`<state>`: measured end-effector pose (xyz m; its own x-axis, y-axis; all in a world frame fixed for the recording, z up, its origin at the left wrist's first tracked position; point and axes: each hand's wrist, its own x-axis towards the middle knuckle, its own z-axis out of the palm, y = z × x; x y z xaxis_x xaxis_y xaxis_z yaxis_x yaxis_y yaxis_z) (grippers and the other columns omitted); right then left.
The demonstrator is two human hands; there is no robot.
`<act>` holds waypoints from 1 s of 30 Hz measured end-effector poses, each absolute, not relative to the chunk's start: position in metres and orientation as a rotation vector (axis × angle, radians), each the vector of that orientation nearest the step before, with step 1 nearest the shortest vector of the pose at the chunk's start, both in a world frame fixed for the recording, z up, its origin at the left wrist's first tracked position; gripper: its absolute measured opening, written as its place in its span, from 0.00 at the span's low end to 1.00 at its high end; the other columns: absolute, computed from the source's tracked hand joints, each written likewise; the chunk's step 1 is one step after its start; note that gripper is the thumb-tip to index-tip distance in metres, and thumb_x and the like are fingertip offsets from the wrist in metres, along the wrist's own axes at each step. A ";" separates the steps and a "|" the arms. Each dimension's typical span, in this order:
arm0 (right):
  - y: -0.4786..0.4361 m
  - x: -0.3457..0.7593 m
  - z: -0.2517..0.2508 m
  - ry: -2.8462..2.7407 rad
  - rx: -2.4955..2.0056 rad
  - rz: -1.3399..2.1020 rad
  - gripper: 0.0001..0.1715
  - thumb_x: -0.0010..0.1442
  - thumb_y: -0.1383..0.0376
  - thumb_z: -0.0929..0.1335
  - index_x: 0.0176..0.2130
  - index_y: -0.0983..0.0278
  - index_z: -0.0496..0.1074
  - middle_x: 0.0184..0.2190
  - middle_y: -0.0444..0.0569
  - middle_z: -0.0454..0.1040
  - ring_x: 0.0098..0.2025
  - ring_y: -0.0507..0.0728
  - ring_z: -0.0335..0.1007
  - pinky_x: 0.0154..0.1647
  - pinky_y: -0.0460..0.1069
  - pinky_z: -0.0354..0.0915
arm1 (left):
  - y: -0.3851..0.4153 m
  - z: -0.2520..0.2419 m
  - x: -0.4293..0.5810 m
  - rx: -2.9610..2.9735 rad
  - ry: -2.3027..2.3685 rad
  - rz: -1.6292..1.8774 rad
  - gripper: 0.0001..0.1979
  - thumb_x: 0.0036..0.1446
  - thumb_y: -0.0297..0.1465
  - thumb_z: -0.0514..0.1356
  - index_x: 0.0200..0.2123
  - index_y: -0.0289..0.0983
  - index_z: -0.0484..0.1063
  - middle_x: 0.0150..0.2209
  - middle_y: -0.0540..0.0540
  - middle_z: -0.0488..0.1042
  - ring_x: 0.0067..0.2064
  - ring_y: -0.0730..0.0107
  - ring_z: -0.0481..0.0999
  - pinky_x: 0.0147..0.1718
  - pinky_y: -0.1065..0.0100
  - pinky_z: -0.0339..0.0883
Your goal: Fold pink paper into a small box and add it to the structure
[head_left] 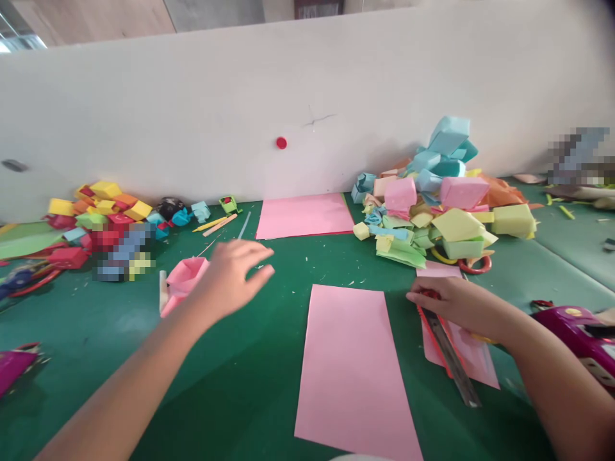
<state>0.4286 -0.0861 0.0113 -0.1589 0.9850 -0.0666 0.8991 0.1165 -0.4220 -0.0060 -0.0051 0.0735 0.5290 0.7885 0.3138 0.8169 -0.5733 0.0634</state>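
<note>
My left hand [230, 275] hovers over the green table, its thumb and fingers apart with nothing between them. Just beside its wrist lies a pink folded paper box [186, 275]. At the right, my right hand [444, 299] has its fingers closed at the upper end of a grey metal ruler [451, 358]. Red strips show alongside the ruler, and smaller pink paper pieces [480, 362] lie under it. Between my hands a flat pink paper sheet [355, 371] rests on the table. Farther back, against the white partition, is a stack of pink paper [305, 216].
Colourful folded paper pieces [461, 224] are heaped at the back right, small paper cubes [106, 198] at the back left. A yellow pencil [210, 224] lies near the partition [192, 115]. A purple object [576, 339] sits at the right edge, another purple item [16, 371] at the left.
</note>
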 end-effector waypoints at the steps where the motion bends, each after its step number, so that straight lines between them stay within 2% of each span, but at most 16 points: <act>1: -0.085 0.429 0.012 -2.191 -1.846 0.540 0.23 0.66 0.46 0.62 0.33 0.58 0.74 0.29 0.46 0.76 0.30 0.57 0.71 0.36 0.52 0.67 | -0.020 0.068 0.003 -2.855 -1.345 -0.334 0.25 0.67 0.47 0.55 0.62 0.44 0.70 0.61 0.45 0.72 0.63 0.52 0.67 0.61 0.54 0.58; 3: -0.083 0.429 0.013 -2.250 -1.772 0.483 0.24 0.68 0.46 0.60 0.36 0.58 0.75 0.37 0.51 0.78 0.40 0.62 0.73 0.45 0.57 0.69 | -0.042 0.058 0.019 -3.082 -1.275 -0.032 0.38 0.63 0.55 0.56 0.71 0.47 0.55 0.70 0.45 0.59 0.70 0.49 0.58 0.63 0.52 0.56; 5: -0.083 0.426 0.013 -2.246 -1.705 0.337 0.24 0.67 0.46 0.60 0.39 0.57 0.77 0.46 0.54 0.77 0.50 0.66 0.71 0.54 0.62 0.66 | -0.053 0.048 0.030 -3.133 -1.329 0.164 0.44 0.62 0.59 0.53 0.74 0.46 0.44 0.74 0.43 0.46 0.74 0.46 0.48 0.65 0.48 0.52; 7: -0.084 0.421 0.011 -2.243 -1.680 0.258 0.24 0.68 0.46 0.61 0.42 0.55 0.79 0.55 0.53 0.74 0.57 0.68 0.67 0.58 0.65 0.64 | -0.052 0.038 0.038 -3.113 -1.368 0.244 0.43 0.64 0.58 0.50 0.74 0.44 0.43 0.75 0.41 0.40 0.75 0.44 0.40 0.65 0.42 0.48; 9: -0.085 0.412 0.008 -2.299 -1.647 0.266 0.22 0.68 0.47 0.62 0.47 0.53 0.79 0.60 0.50 0.71 0.62 0.68 0.63 0.61 0.65 0.63 | -0.047 0.028 0.043 -3.079 -1.374 0.190 0.41 0.65 0.57 0.50 0.73 0.43 0.46 0.75 0.39 0.39 0.75 0.43 0.39 0.66 0.39 0.46; 14: -0.089 0.388 -0.001 -2.424 -1.567 0.291 0.23 0.66 0.51 0.66 0.59 0.49 0.72 0.62 0.49 0.69 0.63 0.68 0.62 0.62 0.68 0.62 | -0.041 0.015 0.045 -3.075 -1.318 -0.097 0.34 0.64 0.48 0.59 0.69 0.43 0.58 0.74 0.36 0.47 0.73 0.40 0.48 0.63 0.38 0.50; 18: -0.090 0.380 -0.002 -2.390 -1.547 0.260 0.27 0.65 0.54 0.66 0.63 0.53 0.67 0.62 0.52 0.69 0.62 0.69 0.63 0.62 0.68 0.62 | -0.043 0.016 0.042 -3.094 -1.301 -0.267 0.27 0.63 0.41 0.63 0.64 0.47 0.66 0.71 0.38 0.55 0.69 0.41 0.57 0.61 0.39 0.53; 21: -0.091 0.378 0.002 -2.330 -1.522 0.349 0.30 0.67 0.54 0.65 0.65 0.55 0.63 0.58 0.54 0.73 0.59 0.68 0.65 0.60 0.67 0.64 | -0.042 0.015 0.043 -3.098 -1.346 -0.376 0.20 0.62 0.35 0.63 0.57 0.45 0.72 0.68 0.41 0.63 0.66 0.45 0.63 0.60 0.42 0.55; 23: -0.091 0.376 0.005 -2.245 -1.548 0.435 0.30 0.67 0.52 0.65 0.65 0.54 0.63 0.54 0.54 0.75 0.56 0.67 0.68 0.57 0.66 0.66 | -0.041 0.014 0.043 -3.111 -1.362 -0.506 0.13 0.63 0.32 0.61 0.51 0.42 0.75 0.62 0.42 0.71 0.62 0.49 0.69 0.59 0.46 0.57; 25: -0.091 0.371 0.008 -2.134 -1.578 0.521 0.27 0.67 0.53 0.65 0.63 0.53 0.66 0.50 0.52 0.77 0.52 0.65 0.71 0.54 0.63 0.69 | -0.040 0.013 0.044 -3.128 -1.402 -0.651 0.10 0.63 0.31 0.59 0.47 0.42 0.77 0.51 0.44 0.79 0.54 0.55 0.75 0.56 0.49 0.61; 28: -0.089 0.363 0.009 -1.975 -1.594 0.643 0.23 0.66 0.55 0.65 0.58 0.53 0.70 0.40 0.48 0.78 0.44 0.61 0.75 0.49 0.58 0.71 | -0.039 0.011 0.043 -3.132 -1.617 -0.901 0.15 0.61 0.31 0.59 0.51 0.44 0.76 0.38 0.48 0.80 0.43 0.61 0.77 0.49 0.56 0.68; 30: -0.088 0.358 0.009 -1.881 -1.599 0.707 0.22 0.65 0.55 0.67 0.57 0.54 0.72 0.36 0.45 0.76 0.40 0.59 0.75 0.46 0.56 0.71 | -0.038 0.012 0.042 -3.116 -1.827 -1.134 0.21 0.60 0.33 0.60 0.57 0.44 0.72 0.36 0.49 0.79 0.39 0.64 0.77 0.44 0.61 0.71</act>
<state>0.3581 -0.0884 0.0091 -0.1266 0.9886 0.0816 0.6898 0.1469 -0.7089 0.0420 -0.0378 0.0116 0.4197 0.8946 0.1534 0.5348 -0.3803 0.7545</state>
